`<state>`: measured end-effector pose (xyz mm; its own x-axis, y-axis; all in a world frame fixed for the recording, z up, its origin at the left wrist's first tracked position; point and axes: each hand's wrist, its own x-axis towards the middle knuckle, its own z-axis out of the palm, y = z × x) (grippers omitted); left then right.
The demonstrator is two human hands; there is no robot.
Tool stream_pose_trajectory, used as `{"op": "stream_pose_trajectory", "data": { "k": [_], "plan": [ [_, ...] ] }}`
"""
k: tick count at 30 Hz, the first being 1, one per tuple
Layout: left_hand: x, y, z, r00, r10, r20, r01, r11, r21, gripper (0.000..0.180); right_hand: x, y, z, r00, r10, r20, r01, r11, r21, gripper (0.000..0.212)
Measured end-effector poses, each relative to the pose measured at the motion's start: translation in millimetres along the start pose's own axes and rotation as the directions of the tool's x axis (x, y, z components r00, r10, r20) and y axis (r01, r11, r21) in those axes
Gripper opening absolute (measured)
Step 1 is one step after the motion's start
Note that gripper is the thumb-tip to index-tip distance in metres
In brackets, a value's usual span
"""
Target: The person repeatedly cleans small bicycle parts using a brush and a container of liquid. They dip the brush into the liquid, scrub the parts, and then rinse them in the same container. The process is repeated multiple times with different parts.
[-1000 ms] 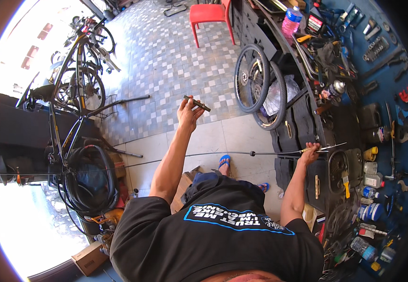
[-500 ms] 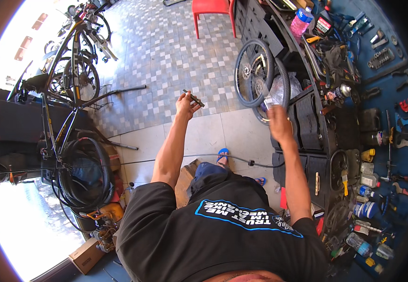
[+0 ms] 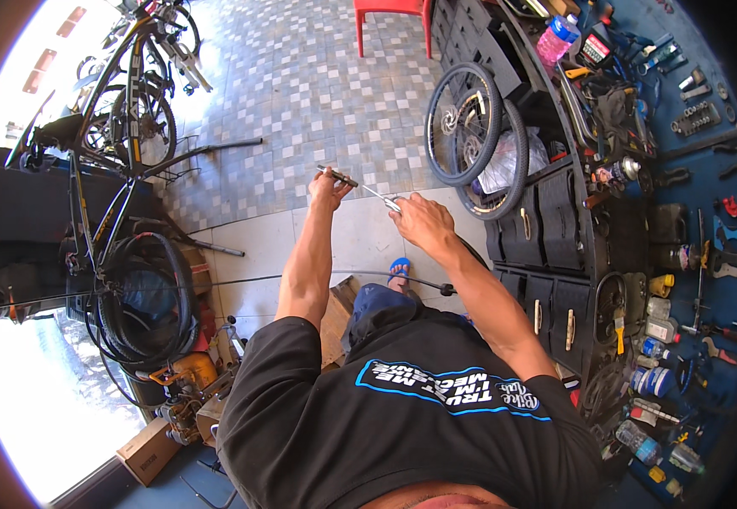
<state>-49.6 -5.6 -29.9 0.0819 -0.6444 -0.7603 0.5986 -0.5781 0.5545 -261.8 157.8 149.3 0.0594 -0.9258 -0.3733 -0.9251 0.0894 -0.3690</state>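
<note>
My left hand [image 3: 326, 194] is closed around a small, dark, narrow metal part [image 3: 340, 177], held out over the floor; its exact kind is too small to tell. To its right, my right hand [image 3: 424, 222] grips a silver air blow gun [image 3: 392, 204]. The gun's thin nozzle points left, with its tip close to the dark part. From behind my right hand a black hose [image 3: 411, 279] curves down and runs left across the front of my legs, with a dark fitting on it.
On the left stand a bicycle frame [image 3: 134, 127] and hanging tyres [image 3: 150, 293]. Two wheels [image 3: 463, 125] lean against dark drawers [image 3: 552, 201] on the right. Tools and bottles crowd the bench [image 3: 631, 229]. A red chair [image 3: 392, 10] stands on the tiled floor ahead.
My right hand has swung left from beside the wheels, bringing the blow gun's nozzle up to the part in my left hand. The left hand has shifted slightly left.
</note>
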Motion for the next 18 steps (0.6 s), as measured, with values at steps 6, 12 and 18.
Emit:
{"op": "stream_pose_trajectory", "data": {
  "k": [6,12,18],
  "plan": [
    [12,7,-12,0.999,0.034,-0.038,-0.035,0.999,-0.01,0.024,3,-8,2,0.999,-0.002,0.035,0.002,1.0,0.012,0.039],
    [6,-1,-6,0.987,0.058,0.153,-0.079,0.988,0.133,0.017,11,-14,-4,0.998,-0.026,0.052,0.024,0.999,0.026,0.037],
    [2,-5,-5,0.982,0.023,0.187,-0.076,0.955,0.286,0.025,20,-15,-6,1.0,-0.03,0.005,0.03,0.999,-0.045,0.036]
  ]
}}
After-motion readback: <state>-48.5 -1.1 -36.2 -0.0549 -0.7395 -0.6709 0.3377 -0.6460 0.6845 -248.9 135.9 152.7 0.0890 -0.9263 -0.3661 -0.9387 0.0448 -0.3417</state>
